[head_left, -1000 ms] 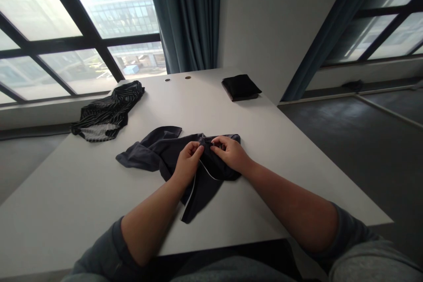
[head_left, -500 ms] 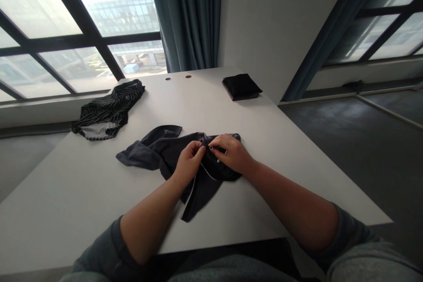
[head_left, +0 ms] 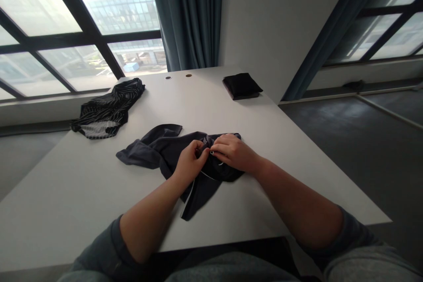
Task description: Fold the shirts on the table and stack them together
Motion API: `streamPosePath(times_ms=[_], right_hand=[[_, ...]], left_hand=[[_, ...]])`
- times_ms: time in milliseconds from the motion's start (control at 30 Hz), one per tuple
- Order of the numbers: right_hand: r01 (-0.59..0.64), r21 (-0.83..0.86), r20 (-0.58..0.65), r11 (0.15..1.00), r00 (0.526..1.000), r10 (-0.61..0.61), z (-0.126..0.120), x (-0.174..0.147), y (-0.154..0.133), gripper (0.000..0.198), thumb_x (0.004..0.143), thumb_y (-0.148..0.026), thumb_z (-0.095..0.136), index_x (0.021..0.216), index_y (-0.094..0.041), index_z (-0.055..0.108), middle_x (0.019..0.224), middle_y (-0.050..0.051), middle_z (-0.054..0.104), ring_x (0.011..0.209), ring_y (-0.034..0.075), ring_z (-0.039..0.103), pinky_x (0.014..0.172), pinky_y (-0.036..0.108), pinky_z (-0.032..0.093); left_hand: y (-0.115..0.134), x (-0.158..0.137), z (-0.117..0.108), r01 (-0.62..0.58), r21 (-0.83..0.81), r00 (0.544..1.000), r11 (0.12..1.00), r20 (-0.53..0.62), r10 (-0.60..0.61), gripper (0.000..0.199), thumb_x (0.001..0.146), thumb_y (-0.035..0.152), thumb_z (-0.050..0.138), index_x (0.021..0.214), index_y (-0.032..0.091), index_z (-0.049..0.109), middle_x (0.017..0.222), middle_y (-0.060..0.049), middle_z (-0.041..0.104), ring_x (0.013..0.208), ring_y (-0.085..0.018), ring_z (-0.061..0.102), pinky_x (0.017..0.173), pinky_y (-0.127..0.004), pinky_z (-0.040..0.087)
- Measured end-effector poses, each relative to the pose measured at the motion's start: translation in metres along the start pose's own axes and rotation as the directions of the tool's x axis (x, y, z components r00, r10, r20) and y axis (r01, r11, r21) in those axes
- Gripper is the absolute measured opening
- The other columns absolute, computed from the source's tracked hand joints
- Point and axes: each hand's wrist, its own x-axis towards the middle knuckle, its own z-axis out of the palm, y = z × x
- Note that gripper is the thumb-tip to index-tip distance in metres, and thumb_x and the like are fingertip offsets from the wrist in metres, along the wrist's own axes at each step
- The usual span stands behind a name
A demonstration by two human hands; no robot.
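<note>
1. Dark grey garment lies crumpled around the middle of the white surface, in front of the person, with 1 part stretching off to the left and a narrower flap pointing toward the near edge.
2. Left hand has its thumb and fingers pinched together on a gathered fold of the garment.
3. Right hand is just beside it, fingers bent and clamped on the same gathered cloth; a small pale ring-shaped piece shows at the fingertips, between the 2 hands.
4. Black-and-white striped garment lies loosely bunched at the far left, well apart from both hands.
5. Folded black cloth rests flat near the far right edge.
6. Blue curtain hangs beyond the far edge, beside a dark-framed window.
</note>
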Motion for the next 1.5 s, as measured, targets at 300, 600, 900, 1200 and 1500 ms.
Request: streamPosePath(times_ms=[300, 600, 900, 1200, 1500], right_hand=[[-0.084, 0.151, -0.011, 0.985, 0.996, 0.086, 0.009, -0.002, 0.003, 0.008, 0.099, -0.019, 0.064, 0.098, -0.021, 0.071, 0.094, 0.007, 0.070, 0.089, 0.023, 0.066, 0.086, 0.039, 0.054], [-0.216, 0.171, -0.049, 0.961, 0.973, 0.227, 0.017, -0.004, 0.006, 0.007, 0.092, -0.016, 0.072, 0.088, -0.022, 0.072, 0.087, 0.004, 0.074, 0.084, 0.021, 0.069, 0.083, 0.036, 0.052], [-0.188, 0.100, -0.126, 0.977, 0.972, 0.200, 0.023, -0.005, 0.001, 0.016, 0.091, -0.017, 0.075, 0.079, -0.021, 0.066, 0.082, 0.003, 0.072, 0.081, 0.021, 0.067, 0.078, 0.036, 0.049], [-0.174, 0.173, -0.158, 0.969, 0.967, 0.202, 0.024, -0.005, -0.004, 0.011, 0.094, -0.020, 0.073, 0.104, -0.024, 0.067, 0.107, 0.008, 0.071, 0.105, 0.026, 0.069, 0.094, 0.043, 0.057], [-0.201, 0.209, -0.115, 0.957, 0.967, 0.228, 0.024, -0.005, 0.001, 0.008, 0.096, -0.017, 0.068, 0.090, -0.023, 0.067, 0.095, 0.006, 0.069, 0.095, 0.023, 0.068, 0.088, 0.041, 0.057]], left_hand=[[-0.001, 0.004, -0.004, -0.071, 0.073, 0.997, 0.995, 0.042, 0.068, 0.007, 0.083, 0.023, 0.071, 0.090, 0.022, 0.072, 0.084, -0.001, 0.073, 0.073, -0.016, 0.064, 0.067, -0.027, 0.045], [0.002, 0.003, -0.005, -0.123, 0.089, 0.990, 0.988, 0.078, 0.116, 0.015, 0.088, 0.019, 0.070, 0.098, 0.024, 0.080, 0.095, -0.004, 0.080, 0.083, -0.021, 0.071, 0.076, -0.031, 0.051], [0.004, 0.004, -0.009, -0.235, 0.171, 0.969, 0.957, 0.123, 0.216, 0.015, 0.091, 0.017, 0.065, 0.098, 0.023, 0.077, 0.094, -0.005, 0.077, 0.085, -0.020, 0.070, 0.078, -0.031, 0.051], [0.007, 0.006, -0.012, -0.285, 0.091, 0.944, 0.954, 0.198, 0.263, 0.019, 0.092, 0.016, 0.059, 0.102, 0.023, 0.073, 0.099, -0.006, 0.074, 0.093, -0.022, 0.069, 0.085, -0.033, 0.052], [0.001, 0.005, -0.012, -0.260, 0.172, 0.963, 0.950, 0.118, 0.242, 0.013, 0.090, 0.019, 0.067, 0.099, 0.024, 0.075, 0.095, -0.004, 0.078, 0.082, -0.020, 0.070, 0.076, -0.031, 0.052]])
